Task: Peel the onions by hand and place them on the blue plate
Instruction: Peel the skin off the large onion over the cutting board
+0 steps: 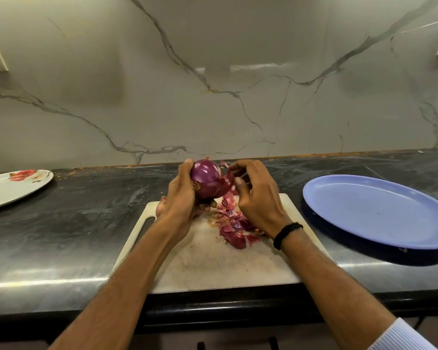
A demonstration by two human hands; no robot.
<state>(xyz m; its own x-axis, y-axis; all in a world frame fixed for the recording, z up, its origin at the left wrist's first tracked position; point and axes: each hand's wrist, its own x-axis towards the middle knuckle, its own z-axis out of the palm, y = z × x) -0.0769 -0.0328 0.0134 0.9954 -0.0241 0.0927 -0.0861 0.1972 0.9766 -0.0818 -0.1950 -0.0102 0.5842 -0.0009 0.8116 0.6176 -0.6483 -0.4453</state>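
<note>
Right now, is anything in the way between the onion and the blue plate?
Only the person's own right hand, pinching skin on the onion's plate side. Otherwise nothing visible stands between it and the blue plate, which holds nothing.

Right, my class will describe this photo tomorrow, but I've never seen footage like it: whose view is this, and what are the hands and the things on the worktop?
There is no machine here: a person works with two bare hands. The single picture comes from a camera worn on the person's head, looking forward and down, so both forearms reach in from the bottom edge. The left hand grips a red onion, lifted above a pale cutting board that lies on the dark counter. The right hand pinches a strip of loose skin at the onion's side. A heap of torn peels lies on the board below the hands. To the right sits a blue plate with nothing on it. At the far left, a white plate shows something red, too unclear to name.
</note>
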